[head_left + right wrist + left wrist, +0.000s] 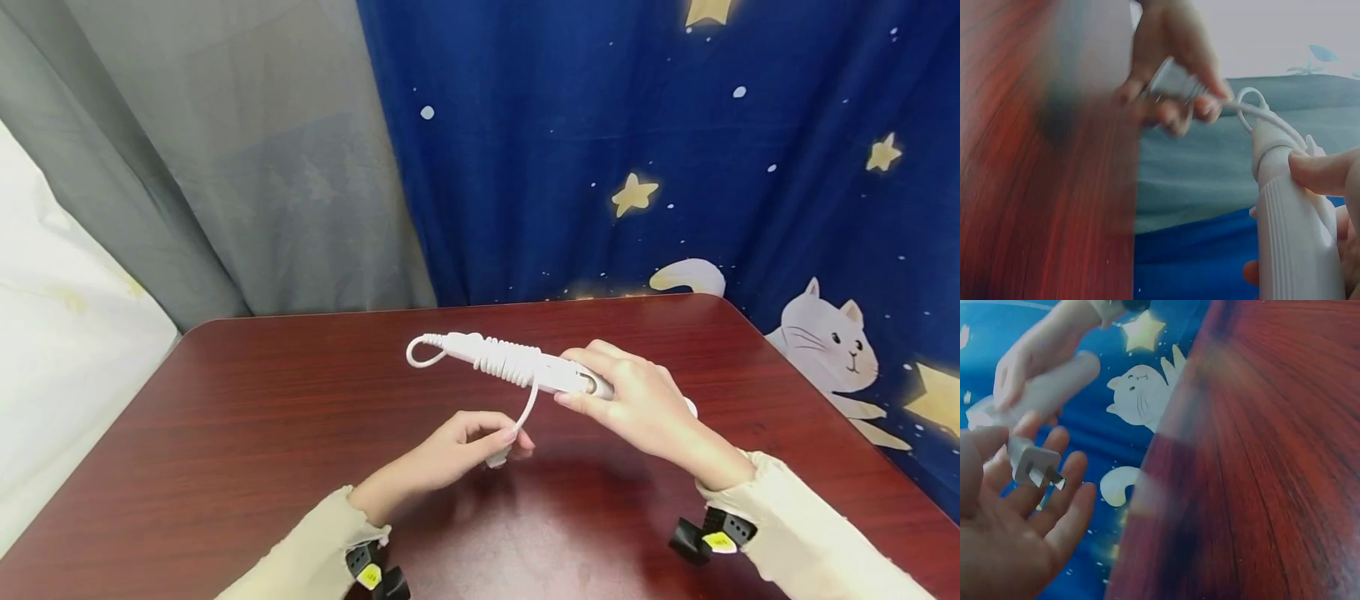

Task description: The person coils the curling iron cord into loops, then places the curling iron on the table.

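Observation:
A long white hair iron (557, 374) is held above the table, tilted, with its white cord (507, 361) wound in several tight turns round one end. My right hand (648, 408) grips its body from above, the thumb along the near side. Lower and to the left, my left hand (453, 454) pinches the cord's loose end at the plug (1035, 464) between thumb and index finger. Two flat metal prongs show on that plug in the left wrist view, while the other fingers spread loosely behind it. The palm hides part of the iron's far end.
Beneath both hands lies a dark red wooden table (285, 433) with rounded far corners. Behind it hang a grey curtain (247, 150) and a blue curtain (525, 167) with stars and a cat. White fabric (67, 333) hangs at the left edge.

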Available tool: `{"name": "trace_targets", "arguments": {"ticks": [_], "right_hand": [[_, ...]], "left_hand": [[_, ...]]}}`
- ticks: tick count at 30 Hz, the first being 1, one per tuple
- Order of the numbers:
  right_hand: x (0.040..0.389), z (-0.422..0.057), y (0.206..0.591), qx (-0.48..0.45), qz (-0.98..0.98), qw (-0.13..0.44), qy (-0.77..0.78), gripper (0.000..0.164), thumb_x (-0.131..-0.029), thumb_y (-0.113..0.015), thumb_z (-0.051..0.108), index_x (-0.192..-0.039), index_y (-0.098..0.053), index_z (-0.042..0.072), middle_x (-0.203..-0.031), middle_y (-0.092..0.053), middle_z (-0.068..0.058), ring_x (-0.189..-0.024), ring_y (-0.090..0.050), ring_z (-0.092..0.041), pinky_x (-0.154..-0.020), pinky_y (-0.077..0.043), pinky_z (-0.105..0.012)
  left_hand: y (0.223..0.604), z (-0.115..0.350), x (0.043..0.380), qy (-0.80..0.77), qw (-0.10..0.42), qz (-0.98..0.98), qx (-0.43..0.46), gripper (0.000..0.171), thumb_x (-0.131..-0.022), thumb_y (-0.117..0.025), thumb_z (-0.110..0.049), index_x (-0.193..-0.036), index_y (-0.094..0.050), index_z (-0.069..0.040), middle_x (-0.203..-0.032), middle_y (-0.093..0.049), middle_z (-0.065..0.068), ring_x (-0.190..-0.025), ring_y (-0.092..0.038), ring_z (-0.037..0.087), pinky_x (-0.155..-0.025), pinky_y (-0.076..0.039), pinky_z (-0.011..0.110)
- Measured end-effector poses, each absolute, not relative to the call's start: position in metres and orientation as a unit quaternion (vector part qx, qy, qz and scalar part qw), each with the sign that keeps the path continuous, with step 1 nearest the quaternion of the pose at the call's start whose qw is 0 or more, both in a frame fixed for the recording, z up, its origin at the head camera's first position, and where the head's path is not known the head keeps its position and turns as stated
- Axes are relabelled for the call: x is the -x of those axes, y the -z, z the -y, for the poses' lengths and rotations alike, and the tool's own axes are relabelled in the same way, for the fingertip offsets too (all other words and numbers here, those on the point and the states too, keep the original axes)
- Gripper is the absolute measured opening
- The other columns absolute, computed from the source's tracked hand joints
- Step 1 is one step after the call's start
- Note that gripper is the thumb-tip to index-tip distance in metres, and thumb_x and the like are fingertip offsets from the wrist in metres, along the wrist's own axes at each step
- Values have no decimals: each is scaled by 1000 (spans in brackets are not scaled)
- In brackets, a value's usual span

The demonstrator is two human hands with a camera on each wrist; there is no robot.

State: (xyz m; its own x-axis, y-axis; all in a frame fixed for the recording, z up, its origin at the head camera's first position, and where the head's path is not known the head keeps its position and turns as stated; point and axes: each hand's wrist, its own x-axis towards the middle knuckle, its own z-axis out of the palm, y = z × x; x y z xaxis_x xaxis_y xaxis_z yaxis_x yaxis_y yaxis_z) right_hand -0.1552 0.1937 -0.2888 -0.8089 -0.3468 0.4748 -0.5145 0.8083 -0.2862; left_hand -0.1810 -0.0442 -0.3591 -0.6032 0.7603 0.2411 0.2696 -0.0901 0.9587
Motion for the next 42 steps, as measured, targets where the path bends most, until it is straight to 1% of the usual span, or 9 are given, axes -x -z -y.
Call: {"name": "trace_targets", "arguments": {"ticks": [7,11,14,16,21,29,35,39,42], "right_hand": [[145,-193,285,-294,915,180,-208,33,-78,-68,47,-107,-61,32,-82,-47,22,-67,-47,2,-53,-39,-23],[144,-196,287,-342,905,161,-195,34,-78,-68,46,-109,-61,31,-88,-50,23,-69,-47,3,-55,-39,-22],[145,-197,288,-379,896,141,-185,32,-79,-67,44,-109,-61,32,-90,-51,22,-70,-48,3,-56,-39,-21],[147,-197,289,-399,890,125,-180,31,-80,-66,45,-108,-60,33,-89,-51,22,-70,-48,3,-56,-39,-21],[153,-194,290,-425,885,89,-169,30,-78,-69,42,-106,-61,35,-87,-51,22,-69,-47,4,-54,-38,-20],[156,-185,299,-416,902,51,-100,37,-68,-77,37,-101,-64,29,-85,-50,19,-66,-47,1,-53,-40,-21],[167,-177,314,-379,923,52,-48,44,-63,-80,44,-92,-55,22,-82,-49,13,-59,-45,-3,-53,-40,-26],[176,-175,325,-367,928,57,-31,48,-61,-81,45,-87,-49,21,-79,-46,11,-59,-47,-3,-52,-41,-29],[182,-173,334,-370,926,67,-24,49,-60,-81,46,-87,-48,20,-79,-45,10,-61,-49,-4,-51,-42,-30]], "left_hand": [[365,51,196,-583,310,-634,-402,25,-97,-45,-16,-107,-53,6,-105,-61,22,-93,-63,28,-79,-48,47],[355,60,202,-533,260,-673,-442,22,-92,-54,-6,-110,-56,6,-96,-63,21,-80,-62,30,-69,-52,40],[348,65,211,-490,196,-682,-505,18,-88,-55,1,-104,-59,6,-85,-61,16,-74,-57,21,-63,-50,32],[346,67,219,-466,186,-677,-538,16,-85,-55,3,-101,-60,3,-83,-59,9,-75,-53,13,-65,-48,28],[342,72,237,-439,244,-651,-570,18,-85,-56,3,-102,-63,1,-91,-61,2,-83,-51,9,-73,-47,27],[327,76,239,-360,279,-702,-548,22,-88,-60,-4,-109,-66,-2,-98,-67,-1,-83,-57,7,-72,-50,26],[325,70,235,-313,170,-795,-491,21,-83,-58,3,-101,-70,0,-91,-68,0,-75,-52,2,-67,-46,19],[333,64,229,-298,70,-840,-449,20,-81,-59,4,-96,-71,-2,-91,-68,3,-86,-57,9,-73,-46,22],[344,62,227,-295,12,-849,-437,20,-79,-61,7,-94,-71,-1,-87,-66,4,-84,-60,15,-71,-47,24]]}}
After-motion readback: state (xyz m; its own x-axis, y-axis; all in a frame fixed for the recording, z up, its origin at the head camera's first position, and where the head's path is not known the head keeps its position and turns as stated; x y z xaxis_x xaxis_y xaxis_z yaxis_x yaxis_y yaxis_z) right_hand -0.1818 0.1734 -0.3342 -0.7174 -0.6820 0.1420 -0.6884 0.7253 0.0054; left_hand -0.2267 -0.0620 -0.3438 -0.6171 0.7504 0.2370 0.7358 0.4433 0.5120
